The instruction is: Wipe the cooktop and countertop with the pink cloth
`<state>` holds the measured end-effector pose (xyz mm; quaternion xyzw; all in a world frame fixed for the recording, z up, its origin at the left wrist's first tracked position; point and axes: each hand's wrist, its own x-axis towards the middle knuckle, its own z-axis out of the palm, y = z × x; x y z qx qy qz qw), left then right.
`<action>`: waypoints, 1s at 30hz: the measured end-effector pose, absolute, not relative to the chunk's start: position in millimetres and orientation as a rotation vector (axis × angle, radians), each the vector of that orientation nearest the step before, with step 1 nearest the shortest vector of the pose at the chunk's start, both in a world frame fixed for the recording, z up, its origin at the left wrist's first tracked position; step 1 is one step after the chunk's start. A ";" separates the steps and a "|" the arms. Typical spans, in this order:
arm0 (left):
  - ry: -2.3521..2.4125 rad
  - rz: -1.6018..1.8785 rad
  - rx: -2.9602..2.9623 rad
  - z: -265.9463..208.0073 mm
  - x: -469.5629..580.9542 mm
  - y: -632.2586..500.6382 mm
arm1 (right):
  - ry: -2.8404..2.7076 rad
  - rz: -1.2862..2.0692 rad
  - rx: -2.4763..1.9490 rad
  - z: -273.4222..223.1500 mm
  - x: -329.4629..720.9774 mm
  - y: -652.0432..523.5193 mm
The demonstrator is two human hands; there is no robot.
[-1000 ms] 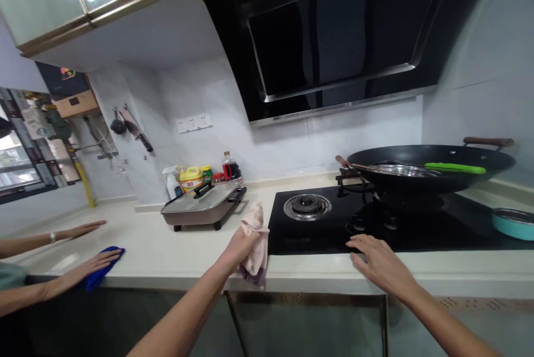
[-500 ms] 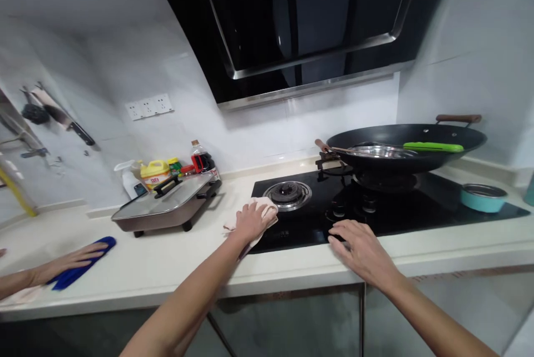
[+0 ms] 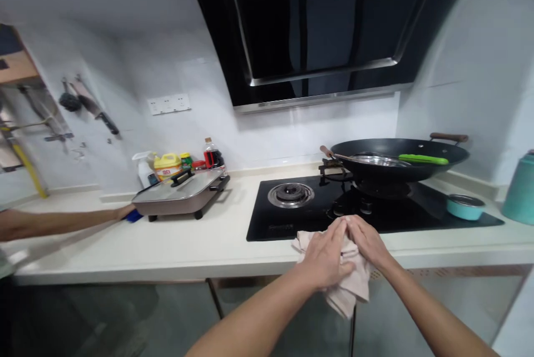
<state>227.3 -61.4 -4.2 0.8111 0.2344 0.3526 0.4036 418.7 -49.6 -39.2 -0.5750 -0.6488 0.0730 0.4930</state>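
A pale pink cloth point(image 3: 349, 290) hangs bunched between my two hands at the front edge of the black gas stove point(image 3: 267, 221), its lower end drooping past the counter edge. My left hand point(image 3: 327, 254) grips the cloth from the left, fingers closed on it. My right hand point(image 3: 369, 240) presses on it from the right, with its fingertips against those of my left. Behind my hands are the stove knobs point(image 3: 366, 207) and the left burner point(image 3: 291, 194).
A black wok point(image 3: 417, 170) with a green-handled tool point(image 3: 423, 159) sits on the right burner. A turquoise bowl point(image 3: 465, 209) stands right. An electric pan point(image 3: 175, 201) is on the left counter point(image 3: 233, 221). Farther left, another person's arm point(image 3: 67, 223) reaches with a blue cloth point(image 3: 133, 216).
My left hand has moved right with the pink cloth, from beside the left burner to the stove's front edge. My right hand has joined it there. The other person's blue cloth has moved farther back.
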 end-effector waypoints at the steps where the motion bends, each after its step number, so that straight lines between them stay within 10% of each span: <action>1: 0.579 0.902 2.117 -8.5 227.4 -63.7 | -1.602 0.182 -1.401 -40.0 419.8 -49.1; 30: 1.949 0.590 3.273 -42.3 -95.2 -42.8 | -1.685 0.006 -1.457 -43.0 407.3 -47.2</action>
